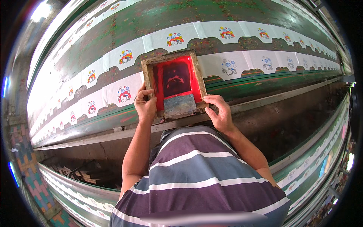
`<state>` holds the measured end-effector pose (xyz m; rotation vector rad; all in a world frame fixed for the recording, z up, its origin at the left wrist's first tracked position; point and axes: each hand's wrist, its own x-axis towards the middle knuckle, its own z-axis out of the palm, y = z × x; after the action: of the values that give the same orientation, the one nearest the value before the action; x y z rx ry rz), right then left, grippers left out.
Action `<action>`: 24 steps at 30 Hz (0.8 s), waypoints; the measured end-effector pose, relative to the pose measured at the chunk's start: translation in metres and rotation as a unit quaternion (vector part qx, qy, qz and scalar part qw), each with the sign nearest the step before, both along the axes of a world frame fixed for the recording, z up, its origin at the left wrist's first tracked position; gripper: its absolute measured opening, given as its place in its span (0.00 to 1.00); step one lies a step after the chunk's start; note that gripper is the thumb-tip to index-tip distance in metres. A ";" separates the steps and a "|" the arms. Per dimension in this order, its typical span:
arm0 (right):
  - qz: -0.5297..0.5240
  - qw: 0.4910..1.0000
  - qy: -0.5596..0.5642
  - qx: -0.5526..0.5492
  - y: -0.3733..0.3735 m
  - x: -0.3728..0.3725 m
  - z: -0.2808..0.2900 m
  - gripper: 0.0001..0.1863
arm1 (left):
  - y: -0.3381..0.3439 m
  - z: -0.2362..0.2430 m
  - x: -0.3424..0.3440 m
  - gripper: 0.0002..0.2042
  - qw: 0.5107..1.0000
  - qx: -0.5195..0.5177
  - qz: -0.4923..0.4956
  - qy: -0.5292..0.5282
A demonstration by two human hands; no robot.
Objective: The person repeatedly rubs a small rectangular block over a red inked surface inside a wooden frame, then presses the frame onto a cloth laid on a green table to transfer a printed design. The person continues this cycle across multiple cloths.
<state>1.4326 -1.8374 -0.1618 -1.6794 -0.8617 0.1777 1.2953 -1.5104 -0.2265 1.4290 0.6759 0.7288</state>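
Note:
A wooden screen-printing frame (198, 75) lies over the near row of white fabric pieces, tilted slightly. Its mesh (176, 80) is coated red, with a darker square in the middle. Against the frame's near side rests a flat grey squeegee blade (180, 106). My left hand (146, 105) grips the frame's left rail near its lower corner, fingers curled around the wood. On the opposite corner, my right hand (220, 112) pinches the right rail between thumb and fingers. The fabric under the frame is hidden.
A long green table (151, 17), flecked with paint, carries rows of white pieces. Near-row prints left of the frame (124, 94) include red; those to the right (228, 67) show blue and outlines only. A metal rail (249, 105) edges the table. Another printing table (314, 170) stands behind me.

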 end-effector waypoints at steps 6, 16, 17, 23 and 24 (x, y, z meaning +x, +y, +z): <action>0.022 0.988 -0.148 -0.044 0.014 -0.003 0.026 0.17 | 0.005 -0.001 -0.002 0.11 0.998 0.028 -0.021 0.045; 0.152 0.906 -0.303 -0.253 0.078 -0.008 0.038 0.19 | -0.006 0.017 0.001 0.08 0.993 0.086 -0.026 0.070; 0.165 0.892 -0.333 -0.256 0.080 -0.005 0.042 0.17 | -0.007 0.018 0.001 0.08 0.993 0.092 -0.025 0.070; 0.226 0.883 -0.308 -0.274 0.102 0.039 0.065 0.13 | -0.009 0.017 -0.001 0.10 0.989 0.121 -0.026 0.083; 0.241 0.876 -0.303 -0.289 0.108 0.050 0.067 0.15 | -0.010 0.015 0.000 0.10 0.988 0.130 -0.025 0.084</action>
<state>1.4823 -1.7293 -0.0946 -2.0795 -1.8471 0.2717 1.2951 -1.5204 -0.2110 1.7556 0.6908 0.6801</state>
